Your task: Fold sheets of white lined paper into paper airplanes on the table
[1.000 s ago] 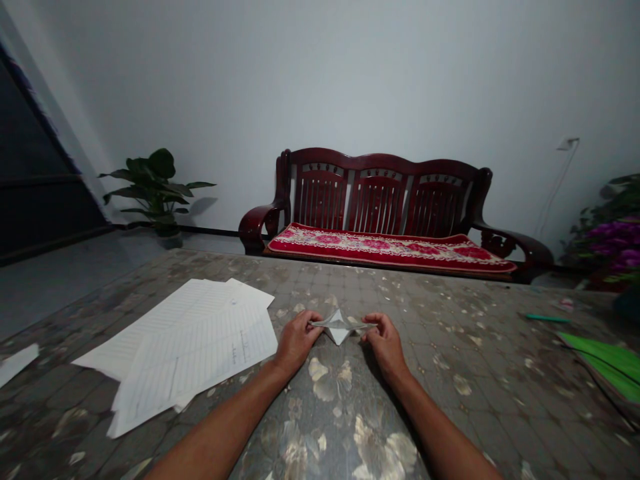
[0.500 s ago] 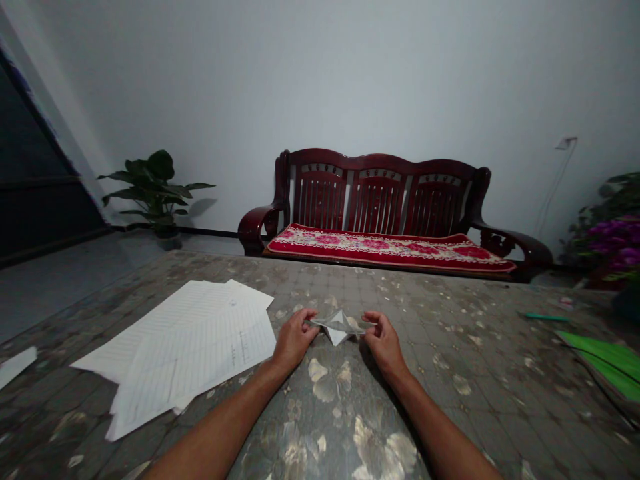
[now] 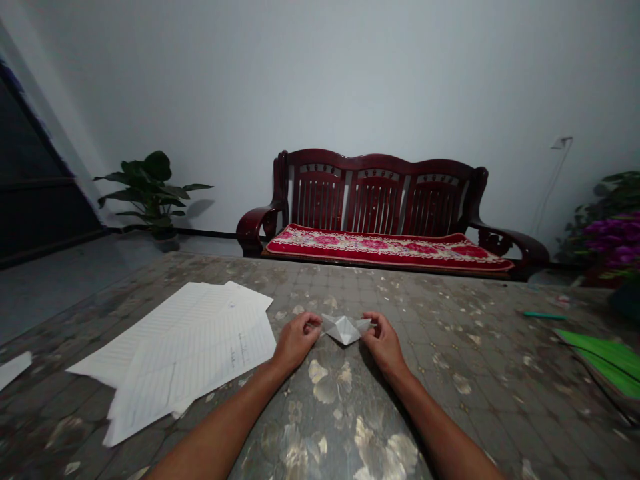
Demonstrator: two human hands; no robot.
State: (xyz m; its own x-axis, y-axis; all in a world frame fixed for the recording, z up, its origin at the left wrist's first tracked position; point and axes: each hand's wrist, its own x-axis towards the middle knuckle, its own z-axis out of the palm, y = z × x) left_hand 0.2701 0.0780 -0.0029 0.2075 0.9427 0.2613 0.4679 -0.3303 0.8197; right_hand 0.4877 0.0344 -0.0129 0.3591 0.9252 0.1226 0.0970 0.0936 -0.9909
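Fingers [image 3: 311, 325] of the left hand [image 3: 296, 341] and right hand [image 3: 384, 341] pinch opposite ends of the folded paper piece [image 3: 343, 329], whose long axis runs crosswise between them.

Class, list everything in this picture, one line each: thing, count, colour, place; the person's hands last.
table: one, grey-brown floral pattern, foreground
folded paper: one, white, table centre, between the hands
lined sheets: several, white, overlapping, table left
paper scrap: one, white, table's far left edge
pen: one, green, table right
card sheets: a few, green, table's right edge
bench: one, dark red wood, against the back wall
cushion: one, red patterned, on the bench seat
potted plant: one, green, floor at left
flowers: one cluster, purple, far right
left hand: one, pinching the folded paper's left end
right hand: one, pinching its right end
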